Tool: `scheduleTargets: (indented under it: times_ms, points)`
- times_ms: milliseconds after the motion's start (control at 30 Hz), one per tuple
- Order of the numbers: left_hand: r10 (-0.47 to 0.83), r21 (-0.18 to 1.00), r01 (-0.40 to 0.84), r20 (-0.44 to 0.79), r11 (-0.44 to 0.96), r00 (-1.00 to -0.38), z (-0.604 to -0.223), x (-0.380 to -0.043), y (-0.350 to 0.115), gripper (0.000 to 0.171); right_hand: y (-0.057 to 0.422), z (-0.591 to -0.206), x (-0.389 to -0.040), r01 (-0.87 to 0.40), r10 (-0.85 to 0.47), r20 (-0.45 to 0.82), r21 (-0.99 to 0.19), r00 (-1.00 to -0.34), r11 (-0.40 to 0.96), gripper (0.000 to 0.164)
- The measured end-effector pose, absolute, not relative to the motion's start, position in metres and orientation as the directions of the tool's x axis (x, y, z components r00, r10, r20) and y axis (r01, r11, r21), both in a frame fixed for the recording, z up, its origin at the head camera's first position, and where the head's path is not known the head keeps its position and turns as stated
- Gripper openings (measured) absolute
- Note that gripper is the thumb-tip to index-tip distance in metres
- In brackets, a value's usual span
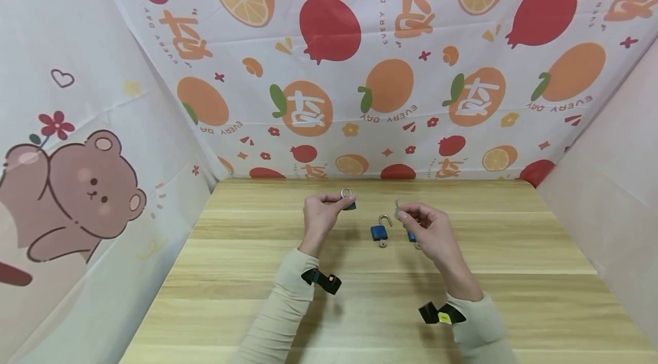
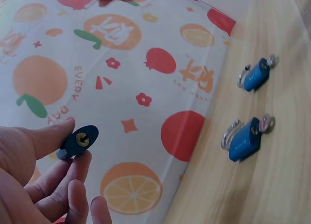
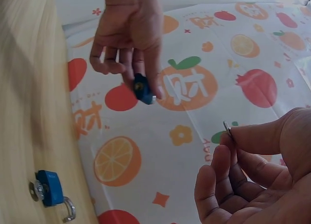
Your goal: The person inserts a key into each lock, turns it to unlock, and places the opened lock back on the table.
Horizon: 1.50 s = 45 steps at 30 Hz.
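Note:
My left hand (image 1: 321, 216) pinches a blue padlock (image 2: 81, 140) between thumb and fingers, its keyhole showing with no key in it. Its metal shackle points up in the head view. To the right, my right hand (image 1: 429, 232) pinches a small silver key (image 1: 396, 207) between thumb and fingertips, held above the table. Between the hands lies a second blue padlock (image 1: 379, 232) with its shackle swung open and a key in its bottom. A third blue padlock (image 1: 412, 236), also with a key in it, lies partly hidden behind my right hand.
The padlocks lie on a wood-grain table (image 1: 247, 272). A white cloth (image 1: 329, 107) printed with fruit rises at the table's back edge. Plain and bear-printed cloths (image 1: 92, 192) hang at the sides. Each wrist wears a black strap with a camera.

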<state>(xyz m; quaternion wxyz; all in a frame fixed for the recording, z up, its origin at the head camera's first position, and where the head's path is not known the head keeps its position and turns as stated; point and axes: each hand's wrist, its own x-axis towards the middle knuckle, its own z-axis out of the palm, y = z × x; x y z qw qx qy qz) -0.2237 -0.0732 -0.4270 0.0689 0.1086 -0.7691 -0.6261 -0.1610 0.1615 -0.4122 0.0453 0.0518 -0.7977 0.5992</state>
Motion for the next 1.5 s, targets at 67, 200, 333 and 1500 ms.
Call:
scheduleTargets:
  times_ms: [67,200,333,1500]
  points:
    - [-0.253,0.984,-0.085,-0.043,0.156,-0.966,-0.426,-0.223,-0.073,0.029,0.160,-0.415,-0.162,-0.130,-0.033,0.126,-0.953,-0.992,0.275,0.026]
    - [-0.249,0.990,-0.089,-0.059,0.113,-0.967,-0.424,-0.222,-0.071,0.031,0.157,-0.419,-0.165,-0.108,-0.028,0.105,-0.956,-0.994,0.274,0.027]
    - [-0.240,0.992,-0.091,-0.066,0.092,-0.968,-0.423,-0.221,-0.069,0.034,0.155,-0.421,-0.167,-0.084,-0.023,0.081,-0.959,-0.996,0.271,0.024]
    - [-0.177,0.998,-0.065,-0.064,0.004,-0.982,-0.416,-0.219,-0.058,0.032,0.121,-0.436,-0.179,-0.074,-0.100,0.050,-0.965,-0.994,0.251,0.023]
